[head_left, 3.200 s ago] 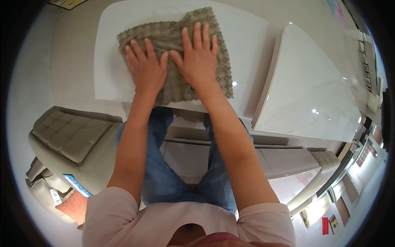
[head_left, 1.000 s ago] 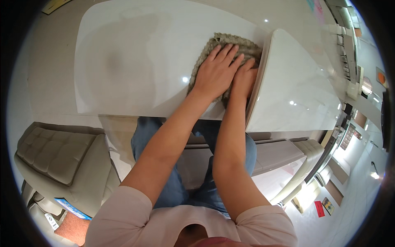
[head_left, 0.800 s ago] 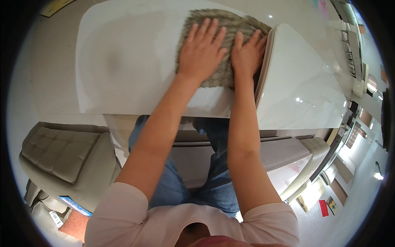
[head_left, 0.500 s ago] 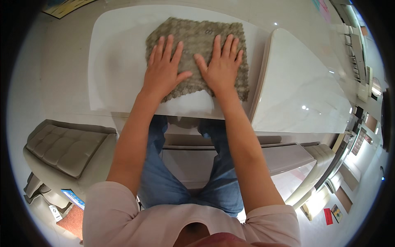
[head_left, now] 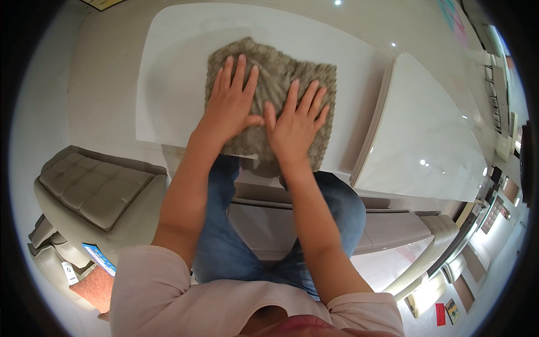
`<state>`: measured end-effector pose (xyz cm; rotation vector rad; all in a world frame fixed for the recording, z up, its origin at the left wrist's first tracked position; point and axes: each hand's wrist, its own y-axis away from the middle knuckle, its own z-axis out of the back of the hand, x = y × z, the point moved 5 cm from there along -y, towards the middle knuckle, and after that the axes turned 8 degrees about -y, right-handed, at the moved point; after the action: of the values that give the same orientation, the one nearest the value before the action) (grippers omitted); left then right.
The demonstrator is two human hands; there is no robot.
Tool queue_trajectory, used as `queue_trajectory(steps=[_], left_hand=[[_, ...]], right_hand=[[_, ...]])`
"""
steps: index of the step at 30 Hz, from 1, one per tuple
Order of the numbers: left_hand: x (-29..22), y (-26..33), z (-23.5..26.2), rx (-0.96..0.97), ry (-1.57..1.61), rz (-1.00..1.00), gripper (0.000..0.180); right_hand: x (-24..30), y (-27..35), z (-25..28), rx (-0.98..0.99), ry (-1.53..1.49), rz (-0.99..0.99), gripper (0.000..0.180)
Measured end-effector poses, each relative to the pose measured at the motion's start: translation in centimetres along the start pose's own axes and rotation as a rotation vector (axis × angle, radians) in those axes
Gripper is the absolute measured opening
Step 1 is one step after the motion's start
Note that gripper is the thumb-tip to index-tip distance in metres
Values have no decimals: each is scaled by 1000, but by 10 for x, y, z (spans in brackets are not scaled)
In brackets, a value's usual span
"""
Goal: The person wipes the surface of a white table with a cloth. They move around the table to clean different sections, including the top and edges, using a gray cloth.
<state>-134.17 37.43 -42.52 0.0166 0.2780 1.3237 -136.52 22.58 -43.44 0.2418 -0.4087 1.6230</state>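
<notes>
A grey-brown plush cloth point(head_left: 271, 70) with a bumpy pile and scalloped edges lies on the white tabletop point(head_left: 174, 90). My left hand point(head_left: 227, 109) presses flat on its left half, fingers spread and pointing away from me. On its right half rests my right hand point(head_left: 295, 126), palm down, with the fingers stretched out. Creases run through the fabric between the hands, and its far edge dips in the middle. Part of the near edge hangs past the front of the table. Neither hand grips the cloth.
Right of the cloth stands a raised, glossy white slab point(head_left: 426, 129) with a thick edge. A tufted grey-beige seat point(head_left: 101, 191) is at the left, with an orange cushion point(head_left: 95, 286) beyond it. My legs in jeans point(head_left: 224, 236) are below the table edge.
Both hands have slid toward me, dragging the cloth nearer. Folds have formed between them, and the cloth's near edge has come over the table front. The view has shifted slightly.
</notes>
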Motion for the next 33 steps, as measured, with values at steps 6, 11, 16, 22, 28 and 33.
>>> queue_trajectory(steps=[6, 11, 16, 22, 28, 33], left_hand=[[39, -50, -11, -249, 43, -34, 91], [45, -48, -11, -240, -42, 29, 79], [34, -12, -16, -149, -103, 106, 83], [8, 58, -7, 139, -71, 6, 106], [-12, 73, 6, 283, 44, 12, 105], [-3, 48, -10, 60, 25, 165, 90]], right_hand=[[0, -87, -26, -103, -19, 88, 71], [2, -102, -35, -116, -22, 127, 72], [-1, -69, -24, -67, -20, 130, 75], [0, -3, 0, 57, 1, 97, 74], [-3, 53, 4, 206, 57, -16, 77], [17, 14, -6, 102, 51, 26, 78]])
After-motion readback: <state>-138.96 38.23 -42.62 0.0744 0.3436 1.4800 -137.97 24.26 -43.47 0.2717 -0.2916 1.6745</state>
